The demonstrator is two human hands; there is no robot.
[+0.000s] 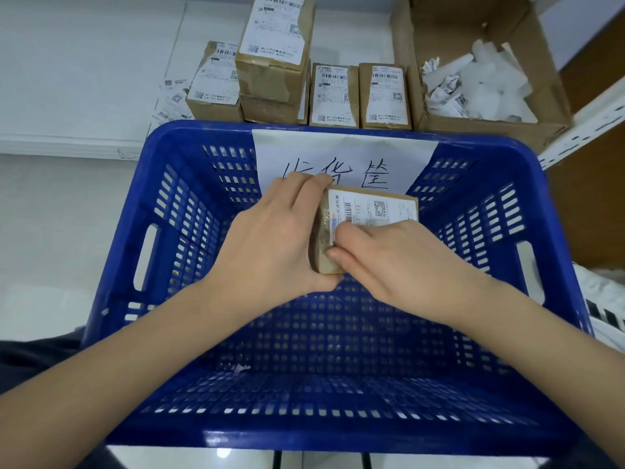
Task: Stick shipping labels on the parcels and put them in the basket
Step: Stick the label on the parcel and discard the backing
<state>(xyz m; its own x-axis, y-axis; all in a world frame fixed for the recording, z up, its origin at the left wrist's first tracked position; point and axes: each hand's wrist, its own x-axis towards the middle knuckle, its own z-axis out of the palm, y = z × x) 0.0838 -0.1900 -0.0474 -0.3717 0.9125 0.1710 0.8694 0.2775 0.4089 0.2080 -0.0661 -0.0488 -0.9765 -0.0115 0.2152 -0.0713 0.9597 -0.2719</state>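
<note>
parcel: small brown cardboard parcel [367, 228] held over the far end of the blue basket [473, 336], just in front of the paper sign [345, 157] taped to the back wall. can't really tell if it's sitting on the basket floor yet or hanging a bit above it

label: the shipping label [378, 209] is on the top face, looks mostly flat, though the near part is hidden under a hand so no idea about that edge

left hand: left hand [270, 242] wraps the parcel's left end, fingers curled over the far side, thumb tucked under the near corner. so it's properly gripping

right hand: right hand [389, 262] lies on top with fingers pressing the label down near its left edge, thumb along the near side face. looks more like smoothing than carrying, but that's my guess

risk 1: if the label edge under the fingers isn't stuck all the way, it could lift or crease when the parcel goes down

risk 2: letting go while it's tilted or above the floor means it drops and maybe lands label side down

risk 3: rubbing too hard sideways might wrinkle the label over the corner, since it seems to reach right to the edge

still waiting: a bunch of labelled boxes [334, 94] stand on the white worktop [84, 62] behind the basket, one stacked pair [274, 59] looks a bit wonky, easy to knock when reaching over the rim

other stuff: loose label sheets [172, 96] to the left, open carton [490, 62] full of crumpled backing paper on the right
</note>
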